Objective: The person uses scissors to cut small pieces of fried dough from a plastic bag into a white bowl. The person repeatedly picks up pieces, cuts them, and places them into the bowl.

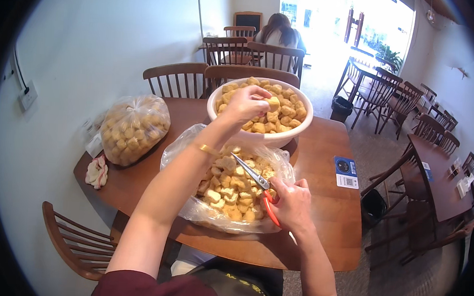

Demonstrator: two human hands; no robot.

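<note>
My left hand [246, 103] is over a white bowl [213, 114] heaped with golden fried tofu puffs [288, 111]. Its fingers pinch one tofu puff [273, 103]. Lower down, my right hand [292, 203] grips scissors [257, 176] with orange-red handles, their blades pointing up and left and looking nearly closed. Beneath the blades lies an opened clear plastic bag [190, 212] of tofu puffs [234, 193], several showing pale, cut-looking faces. My left forearm crosses over the bag and hides part of it.
A full, gathered plastic bag [135, 129] of puffs stands at the table's left, beside a white glove [97, 172]. A blue and white card [345, 172] lies right on the wooden table [324, 222]. Chairs surround it; another person [279, 32] sits farther back.
</note>
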